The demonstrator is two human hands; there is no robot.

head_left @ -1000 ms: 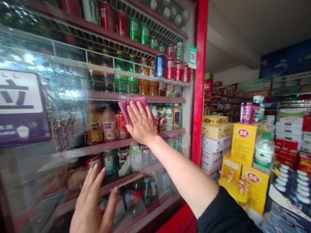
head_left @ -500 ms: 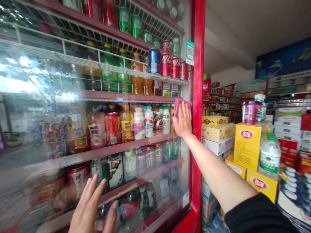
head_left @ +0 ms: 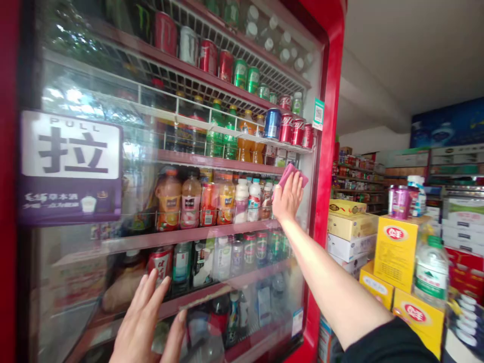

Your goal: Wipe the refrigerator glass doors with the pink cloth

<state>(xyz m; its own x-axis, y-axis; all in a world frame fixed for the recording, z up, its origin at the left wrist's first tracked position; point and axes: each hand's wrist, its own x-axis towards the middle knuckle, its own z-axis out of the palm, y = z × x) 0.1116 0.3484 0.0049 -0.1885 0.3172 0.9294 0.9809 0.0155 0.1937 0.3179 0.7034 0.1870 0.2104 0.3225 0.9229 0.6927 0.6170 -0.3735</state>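
While our right arm [head_left: 328,282] slants up and leftward from the lower right corner, our right hand [head_left: 289,199] lies flat toward the glass [head_left: 68,267] of a red fridge [head_left: 331,75], back to us, fingers pointing up with a slight lean to the right. Under those fingers is a pink cloth [head_left: 286,174], near the right edge of the glass, its upper corners showing past the fingertips. That grip is stretched out rather than curled, so we have the cloth pinned beneath it, not bunched in a fist. Near the elbow a black sleeve [head_left: 389,343] begins.

Our left hand [head_left: 138,322] is lower and well to the left, fingers raised and slightly apart, thumb standing off to the right; its grip is loose and bare (whether it touches the glass, we cannot tell). Behind the glass, bottles [head_left: 254,200] stand just left of the cloth, and a blue can [head_left: 273,123] sits above. A purple sign [head_left: 71,169] is at the far left.
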